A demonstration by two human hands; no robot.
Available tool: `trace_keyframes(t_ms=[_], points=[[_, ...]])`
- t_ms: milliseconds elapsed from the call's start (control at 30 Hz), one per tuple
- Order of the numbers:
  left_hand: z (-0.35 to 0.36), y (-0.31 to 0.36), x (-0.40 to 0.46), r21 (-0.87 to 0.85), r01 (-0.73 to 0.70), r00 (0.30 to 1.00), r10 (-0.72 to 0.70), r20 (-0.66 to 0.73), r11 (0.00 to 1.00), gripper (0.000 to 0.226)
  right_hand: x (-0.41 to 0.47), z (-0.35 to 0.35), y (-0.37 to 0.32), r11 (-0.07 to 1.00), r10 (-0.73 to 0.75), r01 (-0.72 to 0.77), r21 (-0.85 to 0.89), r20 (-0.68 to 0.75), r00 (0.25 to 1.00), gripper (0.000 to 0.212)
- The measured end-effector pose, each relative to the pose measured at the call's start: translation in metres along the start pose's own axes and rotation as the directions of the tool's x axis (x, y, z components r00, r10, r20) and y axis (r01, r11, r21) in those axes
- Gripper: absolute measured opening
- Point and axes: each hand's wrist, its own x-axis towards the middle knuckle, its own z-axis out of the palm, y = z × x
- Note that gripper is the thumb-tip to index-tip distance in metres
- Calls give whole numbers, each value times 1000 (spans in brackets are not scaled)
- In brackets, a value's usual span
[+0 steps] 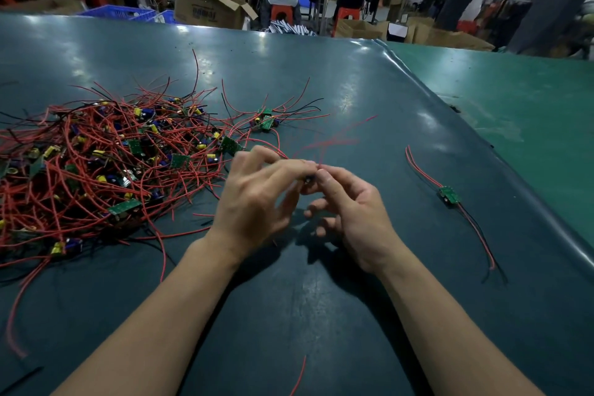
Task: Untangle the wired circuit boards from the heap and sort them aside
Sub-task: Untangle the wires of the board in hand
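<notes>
- Wired circuit boards [122,151] were heaped in a red-and-black tangle on the left of the dark green table [321,315].
- A few more boards [266,120] were seen just right of the heap, their leads fanned outward.
- The left hand [257,199] was raised above the table, its fingertips pinched on a small dark part [309,179]; what the part was could not be told.
- The right hand [350,212] was met with it there, thumb and forefinger closed on the same part, from which blurred red wires [334,138] were trailed upward.
- One sorted board [449,194] was laid well apart on the right, wires stretched straight.
- A stray red wire [299,374] was left near the front edge.
</notes>
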Motion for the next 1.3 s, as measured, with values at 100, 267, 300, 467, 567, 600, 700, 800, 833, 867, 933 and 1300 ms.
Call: trace_keyframes(t_ms=[100, 267, 300, 467, 567, 600, 700, 800, 833, 867, 933, 1300], points=[[2, 2, 0, -114, 36, 997, -27, 72, 993, 25, 1, -4, -1, 999, -40, 38, -19, -103, 994, 13], [4, 2, -2, -200, 49, 994, -28, 105, 979, 26, 3, -8, -3, 999, -42, 39, -30, -123, 992, 4], [6, 4, -3, -203, 60, 994, -41, 97, 977, 26, 3, -7, -2, 998, -47, 43, -35, -139, 989, 2], [7, 6, -5, -287, 278, 956, -292, -6, 917, 7, 6, -8, -2, 999, -50, 51, 1, -221, 974, 4], [10, 5, -9, -348, 461, 886, -407, 220, 816, 19, 5, -9, -1, 999, -48, 51, 12, -198, 979, 4], [11, 5, -10, -359, 481, 875, -412, 255, 800, 20, 4, -9, -1, 998, -51, 54, 16, -183, 982, 4], [12, 3, -10, -395, 508, 861, -450, 236, 765, 11, 3, -11, -2, 998, -39, 46, 52, -135, 990, 5], [11, 0, -10, -475, 575, 816, -514, 266, 667, 12, 4, -11, -1, 995, -25, 32, 93, -82, 996, 12], [11, 0, -9, -495, 587, 805, -527, 273, 640, 11, 4, -10, 0, 995, -26, 32, 93, -65, 998, 17], [10, 1, -9, -510, 598, 794, -543, 273, 618, 10, 4, -9, 2, 997, -28, 32, 75, -50, 998, 22], [10, 0, -7, -531, 614, 774, -579, 258, 584, 9, 4, -8, 4, 1000, -23, 24, 13, -41, 999, 26], [8, -3, -6, -611, 729, 615, -688, 385, 309, 3, 3, -8, 1, 998, 40, -41, -47, -33, 999, 4]])
